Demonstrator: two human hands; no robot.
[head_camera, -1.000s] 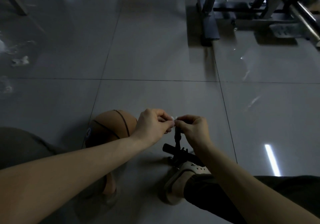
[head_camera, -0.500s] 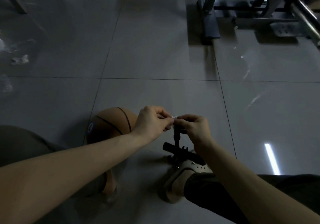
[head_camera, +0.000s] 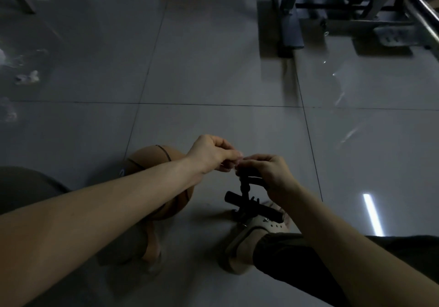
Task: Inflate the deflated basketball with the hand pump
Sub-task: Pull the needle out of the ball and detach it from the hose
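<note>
The orange basketball (head_camera: 152,162) rests on the grey tiled floor between my legs, partly hidden behind my left forearm. A black hand pump (head_camera: 251,205) lies across my right shoe, and a short black hose (head_camera: 243,183) rises from it. My right hand (head_camera: 268,176) grips the top end of that hose. My left hand (head_camera: 213,154) pinches something small at the hose tip, fingertips touching those of the right hand. What the left fingers hold is too small and dark to make out. Neither hand touches the ball.
My pale clog shoe (head_camera: 247,242) sits under the pump, my other foot (head_camera: 149,247) near the ball. A metal gym-machine frame (head_camera: 289,22) stands at the far right. Crumpled white scraps (head_camera: 27,77) lie at the far left. Ceiling lights reflect on the glossy tiles.
Both hands stay joined at the hose tip and have shifted slightly up in the view. The small pale glint between the fingertips is now covered by my fingers.
</note>
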